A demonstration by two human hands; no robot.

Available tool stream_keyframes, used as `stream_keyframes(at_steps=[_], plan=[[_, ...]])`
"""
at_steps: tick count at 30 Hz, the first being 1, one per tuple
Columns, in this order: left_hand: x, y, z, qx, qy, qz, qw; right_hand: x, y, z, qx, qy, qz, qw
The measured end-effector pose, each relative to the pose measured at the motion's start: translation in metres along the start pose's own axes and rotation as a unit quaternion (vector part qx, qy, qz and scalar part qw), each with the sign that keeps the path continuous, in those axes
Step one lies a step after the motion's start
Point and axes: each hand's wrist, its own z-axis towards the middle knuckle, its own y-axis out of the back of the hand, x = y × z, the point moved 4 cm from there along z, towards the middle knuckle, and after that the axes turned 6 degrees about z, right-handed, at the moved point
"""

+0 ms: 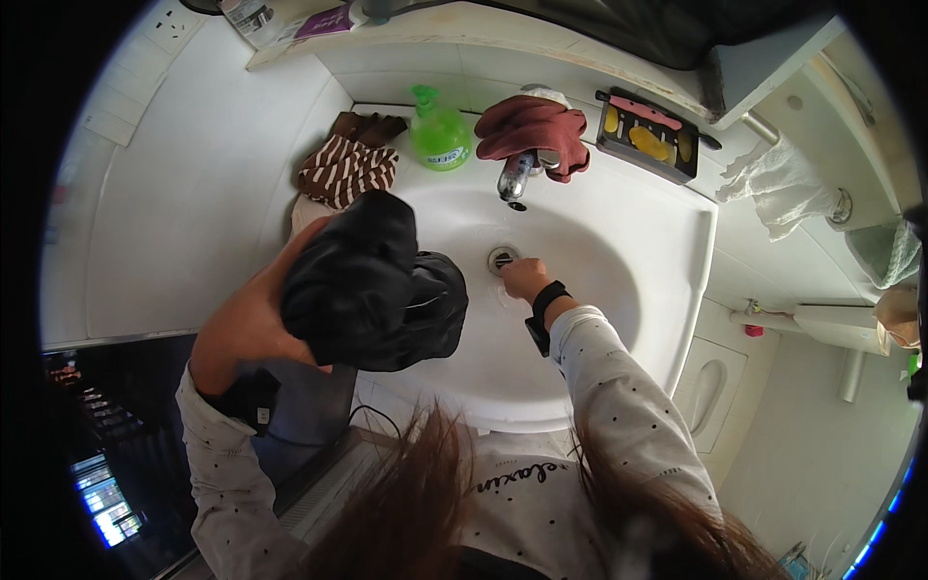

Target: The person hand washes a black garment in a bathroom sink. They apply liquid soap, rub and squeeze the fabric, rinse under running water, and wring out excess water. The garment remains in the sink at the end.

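A bulky bundle of shiny black fabric (362,290) is gripped in my left hand (250,319), over the left side of the white washbasin (609,348). The bundle hides most of my left fingers. My right hand (525,278) is low in the bowl, its fingers curled at the metal drain (500,259). Something dark shows in the drain opening beside the fingertips. Whether the fingers pinch it or only touch it is hidden. Above the drain, the chrome faucet (516,177) has a folded dark red cloth (525,130) draped over it.
On the basin's back ledge stand a green pump bottle (440,134) and a black soap tray (645,138) with yellow soap pieces. A brown striped cloth (348,170) lies at the left corner. A shelf (464,32) overhangs the back. White cloth (779,188) hangs at right.
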Motion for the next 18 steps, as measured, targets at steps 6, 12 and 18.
stream_keyframes(at_steps=[6, 12, 18], plan=[[-0.003, -0.005, 0.027, -0.035, -0.084, 0.059, 0.994, 0.021, 0.1, -0.085, -0.024, 0.197, 0.599, 0.776], [-0.026, -0.022, 0.057, -0.078, -0.096, -0.066, 0.99, 0.091, 0.191, -0.19, -0.23, 0.362, 0.43, 0.795], [-0.076, -0.005, 0.046, -0.147, -0.281, -0.002, 0.948, 0.123, 0.239, -0.23, -0.337, 0.319, 0.62, 0.633]])
